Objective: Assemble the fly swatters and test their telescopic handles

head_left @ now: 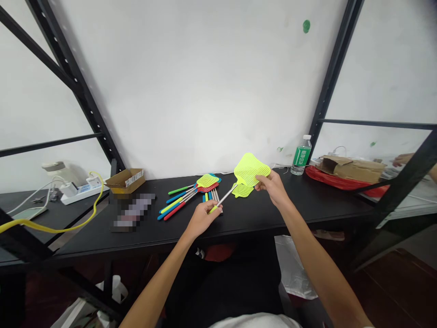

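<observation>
A workroom: black metal shelving point(77, 89) against bare white walls point(191, 82).

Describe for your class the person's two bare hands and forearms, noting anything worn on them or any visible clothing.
The left hand and right hand are bare, with no gloves, rings or bracelets visible. The left forearm and right forearm show no sleeve or watch. A white cloth garment shows at the bottom edge of the view.

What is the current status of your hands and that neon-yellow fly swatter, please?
Left hand gripping the metal handle of the neon-yellow fly swatter. Right hand pinching its mesh head. Other swatters lying on the black table beside the left hand.
</observation>
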`<move>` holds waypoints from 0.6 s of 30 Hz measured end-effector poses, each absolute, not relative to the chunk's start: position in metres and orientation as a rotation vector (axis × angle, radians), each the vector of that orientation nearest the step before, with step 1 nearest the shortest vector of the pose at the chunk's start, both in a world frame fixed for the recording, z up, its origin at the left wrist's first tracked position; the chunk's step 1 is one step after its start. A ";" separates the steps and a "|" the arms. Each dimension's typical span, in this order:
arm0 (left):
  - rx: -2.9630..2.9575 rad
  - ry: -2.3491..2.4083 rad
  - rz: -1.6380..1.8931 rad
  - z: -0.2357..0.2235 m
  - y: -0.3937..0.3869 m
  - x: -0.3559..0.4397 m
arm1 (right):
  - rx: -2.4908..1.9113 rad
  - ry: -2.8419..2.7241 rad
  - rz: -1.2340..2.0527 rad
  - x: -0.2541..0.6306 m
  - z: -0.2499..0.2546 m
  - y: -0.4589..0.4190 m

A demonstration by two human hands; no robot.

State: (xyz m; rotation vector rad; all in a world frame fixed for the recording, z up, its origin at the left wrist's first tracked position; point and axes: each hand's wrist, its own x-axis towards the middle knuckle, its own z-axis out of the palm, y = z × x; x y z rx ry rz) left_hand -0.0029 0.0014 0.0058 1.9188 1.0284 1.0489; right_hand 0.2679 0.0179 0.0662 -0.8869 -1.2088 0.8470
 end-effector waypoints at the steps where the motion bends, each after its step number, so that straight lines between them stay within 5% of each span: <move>1: 1.917 1.026 1.043 0.006 0.001 -0.003 | -0.882 -1.211 0.849 0.268 0.066 0.018; 18: 1.894 1.014 1.059 0.003 0.003 -0.003 | -0.867 -1.231 0.841 0.271 0.065 0.018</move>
